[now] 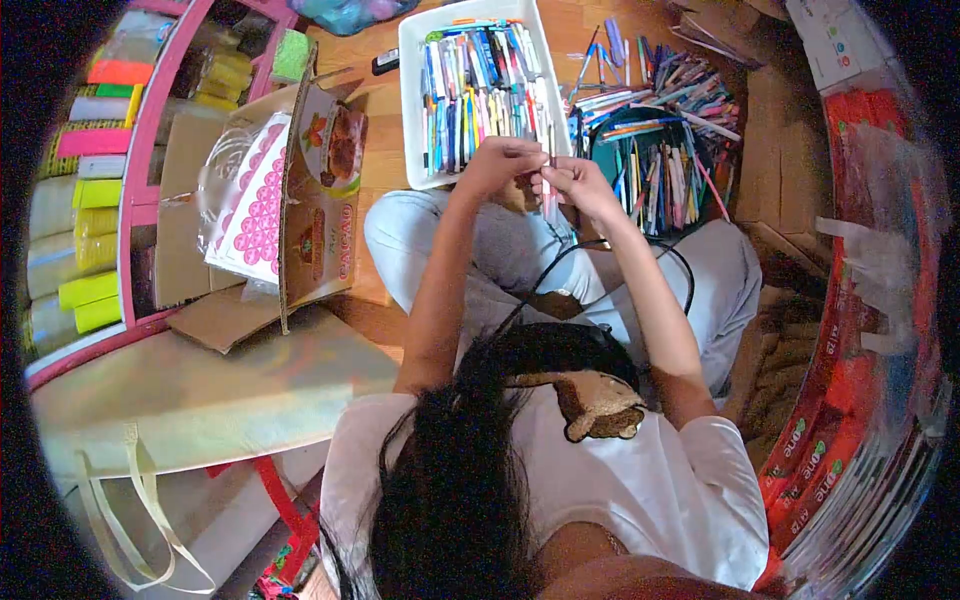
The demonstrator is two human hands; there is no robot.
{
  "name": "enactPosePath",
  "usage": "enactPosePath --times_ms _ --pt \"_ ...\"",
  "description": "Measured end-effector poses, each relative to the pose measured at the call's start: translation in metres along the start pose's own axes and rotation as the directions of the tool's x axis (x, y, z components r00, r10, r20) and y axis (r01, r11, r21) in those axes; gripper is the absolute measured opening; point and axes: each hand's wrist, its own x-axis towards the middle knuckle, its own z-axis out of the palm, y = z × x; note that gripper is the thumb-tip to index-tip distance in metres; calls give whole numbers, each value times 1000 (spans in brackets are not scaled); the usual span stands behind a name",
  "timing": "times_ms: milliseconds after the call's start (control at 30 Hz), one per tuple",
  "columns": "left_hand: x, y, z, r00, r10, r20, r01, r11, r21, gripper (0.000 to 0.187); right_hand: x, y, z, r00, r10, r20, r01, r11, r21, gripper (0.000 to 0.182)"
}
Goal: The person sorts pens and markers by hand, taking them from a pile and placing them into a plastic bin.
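Observation:
In the head view my left hand point(504, 166) and my right hand point(585, 187) meet over my crossed legs, fingers closed on one slim pen point(549, 205). It stands roughly lengthwise between them; its dark upper end shows above the fingers and its pale lower part below. Fingers hide the middle of it. Just beyond my left hand is a white plastic bin point(409, 100) holding many pens and markers in rows. Beside my right hand a dark green container point(603, 150) is filled with loose pens, with more pens point(690, 90) heaped behind it.
An open cardboard box point(325, 235) with pink-patterned white sheets stands at the left, near a pink-framed shelf point(135, 200). A small black object point(386, 62) lies by the bin. Red packages point(850, 300) line the right side. A dark cable point(690, 275) loops over my lap.

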Motion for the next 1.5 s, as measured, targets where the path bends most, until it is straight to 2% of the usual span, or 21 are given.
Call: enactPosePath --times_ms 33,133,167,233,267,300,333,400,500,600,633,767,867,933,967,1067,1133,1200,1267,1367,1500 --pt "-2 9 -4 1000 -28 -12 27 999 -41 17 1 -5 3 1000 -20 1 20 1000 2 22" --pt "1 22 -29 979 77 -190 -55 991 119 13 26 9 0 999 -50 7 49 997 67 22" --pt "14 6 -55 971 164 -171 -177 982 -64 13 34 16 -2 993 -117 17 113 984 138 22" --pt "44 -13 -108 884 181 -431 -147 983 111 14 32 12 -3 994 -110 -8 110 984 137 23" --pt "55 -10 -126 843 142 -518 -184 982 -31 15 30 11 -4 994 -104 -21 106 985 136 23" --pt "55 10 -135 788 173 -591 -85 981 174 17 33 17 -8 993 -121 5 119 980 157 24" --pt "63 15 -147 768 157 -621 0 970 244 16 33 19 -11 996 -92 -18 94 987 134 24" --pt "98 -1 -185 724 330 -606 112 811 575 16 32 17 -13 997 -37 -67 43 995 90 24" --pt "132 -11 -201 734 394 -554 236 617 751 17 38 17 -16 991 44 -127 -34 996 80 25" --pt "154 -33 -210 697 427 -576 253 605 755 19 44 9 -14 982 64 -178 -43 992 120 25" --pt "157 -34 -209 697 370 -614 309 617 724 20 47 7 -14 977 73 -202 -43 988 146 25" --pt "150 -33 -204 705 375 -602 333 575 747 22 59 -5 -18 971 38 -235 -18 996 88 29" --pt "124 -29 -183 556 434 -708 232 737 634 23 79 -13 -26 966 -30 -255 28 1000 -14 23" --pt "98 -15 -164 607 337 -720 244 783 572 22 103 -25 -29 953 -128 -276 90 985 -144 17" --pt "91 -14 -159 630 286 -722 252 804 538 22 121 -29 -32 945 -201 -260 133 957 -257 15" --pt "98 -32 -159 671 349 -655 152 799 582 21 177 -57 -29 923 -333 -194 200 844 -498 16" --pt "111 -33 -161 648 443 -620 45 790 611 20 227 -71 -28 928 -320 -191 124 749 -651 17" --pt "121 -31 -165 627 515 -584 -13 757 654 18 283 -75 -30 859 -489 -153 232 639 -734 19" --pt "124 -32 -167 618 563 -548 -18 707 707 17 336 -78 -34 719 -694 18 262 247 -933 19" --pt "129 -34 -171 641 520 -564 -72 772 631 13 384 -82 -38 677 -690 256 371 20 -928 19" --pt "126 -29 -172 641 502 -581 -110 809 578 12 386 -97 -13 812 -545 210 267 26 -963 22"
